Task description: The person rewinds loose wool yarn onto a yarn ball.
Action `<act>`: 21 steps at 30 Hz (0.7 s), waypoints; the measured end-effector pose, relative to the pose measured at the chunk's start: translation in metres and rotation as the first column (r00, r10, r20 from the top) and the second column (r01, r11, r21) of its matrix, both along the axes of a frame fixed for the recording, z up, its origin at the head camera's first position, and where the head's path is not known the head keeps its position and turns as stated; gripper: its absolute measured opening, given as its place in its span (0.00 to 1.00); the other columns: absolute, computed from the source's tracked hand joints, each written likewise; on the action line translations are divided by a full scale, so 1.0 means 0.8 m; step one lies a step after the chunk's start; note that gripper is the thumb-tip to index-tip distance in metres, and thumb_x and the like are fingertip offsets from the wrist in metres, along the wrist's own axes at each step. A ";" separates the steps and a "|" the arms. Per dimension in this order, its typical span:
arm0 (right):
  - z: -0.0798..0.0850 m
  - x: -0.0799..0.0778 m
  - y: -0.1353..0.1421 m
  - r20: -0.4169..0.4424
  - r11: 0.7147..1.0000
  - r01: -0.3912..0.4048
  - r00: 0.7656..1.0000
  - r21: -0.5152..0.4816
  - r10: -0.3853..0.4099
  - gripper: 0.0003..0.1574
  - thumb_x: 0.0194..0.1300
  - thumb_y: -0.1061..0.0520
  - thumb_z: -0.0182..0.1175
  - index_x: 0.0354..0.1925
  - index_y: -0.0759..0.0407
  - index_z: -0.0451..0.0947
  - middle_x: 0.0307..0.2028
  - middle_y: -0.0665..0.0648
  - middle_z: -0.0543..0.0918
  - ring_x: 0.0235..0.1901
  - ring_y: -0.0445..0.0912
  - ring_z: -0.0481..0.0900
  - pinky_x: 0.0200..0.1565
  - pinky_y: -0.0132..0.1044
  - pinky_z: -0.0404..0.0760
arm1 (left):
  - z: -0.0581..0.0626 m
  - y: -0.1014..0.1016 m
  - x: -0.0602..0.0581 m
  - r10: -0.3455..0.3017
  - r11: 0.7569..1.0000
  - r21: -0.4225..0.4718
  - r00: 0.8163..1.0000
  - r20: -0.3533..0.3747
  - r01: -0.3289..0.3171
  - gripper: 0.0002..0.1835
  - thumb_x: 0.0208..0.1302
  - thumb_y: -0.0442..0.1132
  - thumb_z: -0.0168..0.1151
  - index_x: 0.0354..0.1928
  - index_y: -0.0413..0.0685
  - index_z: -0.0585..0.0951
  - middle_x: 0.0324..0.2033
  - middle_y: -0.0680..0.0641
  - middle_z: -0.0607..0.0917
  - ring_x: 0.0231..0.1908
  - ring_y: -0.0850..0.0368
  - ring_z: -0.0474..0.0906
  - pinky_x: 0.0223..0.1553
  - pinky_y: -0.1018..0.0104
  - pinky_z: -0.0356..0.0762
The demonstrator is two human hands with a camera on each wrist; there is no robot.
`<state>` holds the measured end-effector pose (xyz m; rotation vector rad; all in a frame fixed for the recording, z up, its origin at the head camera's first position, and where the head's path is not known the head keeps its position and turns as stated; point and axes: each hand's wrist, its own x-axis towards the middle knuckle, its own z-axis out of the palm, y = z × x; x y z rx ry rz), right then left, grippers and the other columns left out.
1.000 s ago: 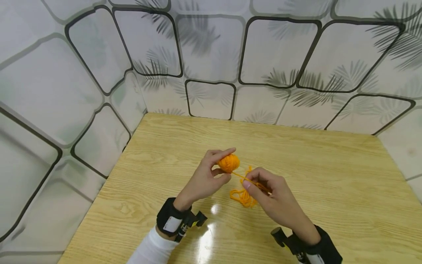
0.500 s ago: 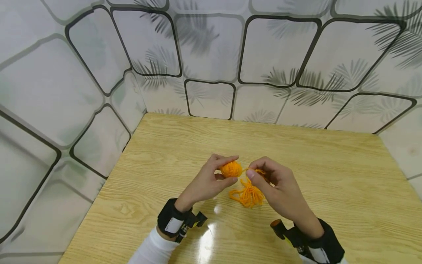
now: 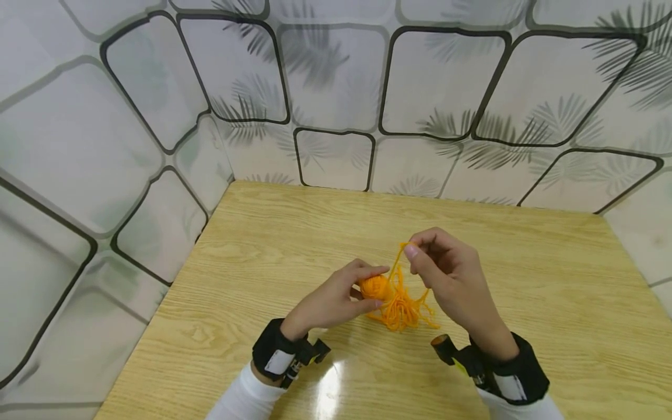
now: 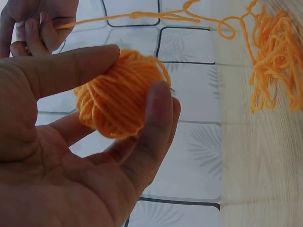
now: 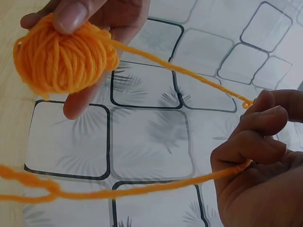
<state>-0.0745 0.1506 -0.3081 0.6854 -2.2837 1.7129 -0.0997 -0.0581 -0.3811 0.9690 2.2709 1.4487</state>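
An orange ball of yarn [image 4: 118,94] is gripped between the thumb and fingers of my left hand [image 3: 336,297]. To its right and higher, my right hand [image 3: 451,274] pinches a strand of yarn [image 5: 180,71] between thumb and fingertips. That strand runs taut from the ball to the pinch. In the right wrist view a second length of yarn [image 5: 142,191] leaves the curled lower fingers of the right hand. A loose tangle of the same yarn [image 3: 401,312] lies on the table just beside the ball, below the right hand.
The wooden table [image 3: 273,233] has a light grain and a bright reflection near its front. Behind it and at the left stands a pale wall covering [image 3: 336,76] with dark outlines and leaf prints. Each wrist wears a black strap with a small camera [image 3: 446,350].
My right hand has risen and moved away, drawing out a longer strand. My left hand has come down and to the right with the ball. More of the loose tangle shows.
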 end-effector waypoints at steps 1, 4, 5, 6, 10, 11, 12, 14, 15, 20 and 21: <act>0.000 -0.002 0.001 0.001 1.000 0.008 1.000 -0.001 -0.008 0.04 0.67 0.61 0.51 0.40 0.58 0.72 0.26 0.56 0.71 0.18 0.45 0.63 0.17 0.38 0.64 | 0.000 0.000 0.001 -0.017 1.000 -0.004 1.000 -0.004 0.017 0.30 0.62 0.45 0.59 0.66 0.55 0.65 0.49 0.53 0.70 0.44 0.62 0.71 0.45 0.68 0.74; -0.003 -0.010 0.003 0.016 0.999 0.040 0.999 -0.008 -0.039 0.04 0.68 0.58 0.51 0.39 0.57 0.72 0.25 0.57 0.71 0.18 0.46 0.62 0.18 0.38 0.63 | 0.001 0.001 0.002 -0.065 0.998 -0.012 0.998 -0.010 0.064 0.30 0.61 0.46 0.60 0.65 0.53 0.65 0.49 0.53 0.71 0.45 0.63 0.72 0.45 0.70 0.73; -0.004 -0.013 0.004 0.024 0.999 0.050 0.998 -0.013 -0.049 0.05 0.68 0.57 0.51 0.39 0.57 0.72 0.25 0.57 0.70 0.19 0.45 0.62 0.19 0.39 0.63 | 0.001 0.002 0.003 -0.076 0.997 -0.013 0.997 -0.013 0.076 0.30 0.61 0.45 0.60 0.65 0.53 0.65 0.49 0.53 0.71 0.45 0.64 0.72 0.45 0.71 0.73; -0.005 -0.015 0.005 0.032 0.998 0.059 0.998 -0.019 -0.059 0.06 0.68 0.56 0.51 0.39 0.57 0.72 0.25 0.57 0.70 0.19 0.46 0.61 0.19 0.39 0.63 | 0.001 0.002 0.003 -0.087 0.996 -0.010 0.996 -0.015 0.087 0.30 0.61 0.45 0.60 0.65 0.52 0.66 0.49 0.53 0.71 0.45 0.64 0.72 0.44 0.71 0.73; -0.012 -0.028 0.008 0.066 0.995 0.068 0.996 -0.075 -0.063 0.09 0.68 0.55 0.52 0.38 0.60 0.72 0.24 0.60 0.69 0.18 0.46 0.59 0.19 0.38 0.60 | 0.004 0.002 0.006 -0.113 0.994 -0.006 0.994 -0.010 0.113 0.29 0.60 0.46 0.61 0.63 0.53 0.66 0.49 0.53 0.72 0.46 0.63 0.72 0.45 0.71 0.73; -0.014 -0.031 0.009 0.074 0.994 0.067 0.995 -0.091 -0.060 0.10 0.68 0.55 0.52 0.38 0.61 0.72 0.24 0.60 0.68 0.18 0.46 0.58 0.19 0.38 0.59 | 0.005 0.001 0.007 -0.118 0.993 -0.007 0.993 -0.005 0.118 0.29 0.60 0.47 0.61 0.63 0.53 0.66 0.50 0.53 0.72 0.46 0.63 0.72 0.45 0.71 0.73; -0.015 -0.035 0.009 0.083 0.992 0.064 0.995 -0.110 -0.055 0.10 0.67 0.55 0.52 0.38 0.62 0.72 0.24 0.61 0.68 0.18 0.46 0.57 0.18 0.38 0.58 | 0.007 0.001 0.008 -0.123 0.992 -0.006 0.992 0.003 0.123 0.29 0.60 0.47 0.61 0.63 0.54 0.66 0.51 0.53 0.72 0.46 0.63 0.72 0.46 0.71 0.73; -0.020 -0.042 0.009 0.099 0.988 0.067 0.994 -0.137 -0.054 0.12 0.67 0.54 0.52 0.38 0.64 0.72 0.24 0.61 0.67 0.17 0.46 0.56 0.18 0.37 0.57 | 0.010 0.000 0.010 -0.130 0.991 0.002 0.991 0.021 0.130 0.29 0.59 0.48 0.62 0.62 0.54 0.66 0.53 0.52 0.72 0.47 0.63 0.71 0.46 0.71 0.73; -0.022 -0.045 0.009 0.109 0.987 0.074 0.992 -0.146 -0.058 0.13 0.67 0.53 0.53 0.38 0.64 0.72 0.23 0.62 0.67 0.18 0.47 0.56 0.18 0.37 0.57 | 0.012 -0.001 0.010 -0.136 0.991 0.011 0.990 0.030 0.136 0.30 0.59 0.48 0.62 0.62 0.53 0.66 0.54 0.52 0.72 0.48 0.62 0.71 0.46 0.70 0.73; -0.039 -0.060 0.010 0.177 0.977 0.132 0.979 -0.167 -0.102 0.20 0.65 0.49 0.55 0.38 0.68 0.72 0.23 0.63 0.67 0.18 0.48 0.57 0.19 0.36 0.57 | 0.027 -0.005 0.015 -0.162 0.980 0.127 0.983 0.086 0.151 0.33 0.56 0.44 0.65 0.62 0.53 0.63 0.54 0.49 0.71 0.48 0.59 0.73 0.47 0.66 0.74; -0.043 -0.062 0.010 0.193 0.977 0.139 0.975 -0.162 -0.107 0.21 0.65 0.48 0.55 0.38 0.68 0.72 0.23 0.64 0.67 0.18 0.48 0.57 0.19 0.36 0.58 | 0.031 -0.006 0.017 -0.164 0.977 0.155 0.982 0.097 0.148 0.34 0.56 0.42 0.65 0.63 0.53 0.62 0.54 0.48 0.71 0.48 0.58 0.73 0.47 0.65 0.74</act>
